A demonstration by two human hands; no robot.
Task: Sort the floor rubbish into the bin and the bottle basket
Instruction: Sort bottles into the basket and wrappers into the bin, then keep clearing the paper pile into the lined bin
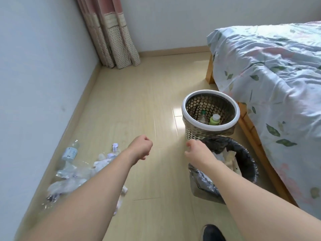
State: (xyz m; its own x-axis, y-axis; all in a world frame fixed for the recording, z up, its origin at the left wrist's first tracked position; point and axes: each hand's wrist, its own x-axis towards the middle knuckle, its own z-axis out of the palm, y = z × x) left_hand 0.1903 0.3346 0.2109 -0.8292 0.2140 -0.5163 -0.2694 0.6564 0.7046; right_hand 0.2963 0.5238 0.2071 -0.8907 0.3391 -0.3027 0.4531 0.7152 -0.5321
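Pale wood-look plank floor, a bright glare patch near mid-room. White walls meet at a corner; light skirting board runs along their base. Pink and cream dotted curtain hangs to the floor in that corner. Wooden-framed bed at right, under a pale blue leaf-print cover.

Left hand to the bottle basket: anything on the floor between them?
In the head view, only bare wood floor lies between the left hand and the bottle basket. The rubbish pile lies on the hand's other side, by the wall.
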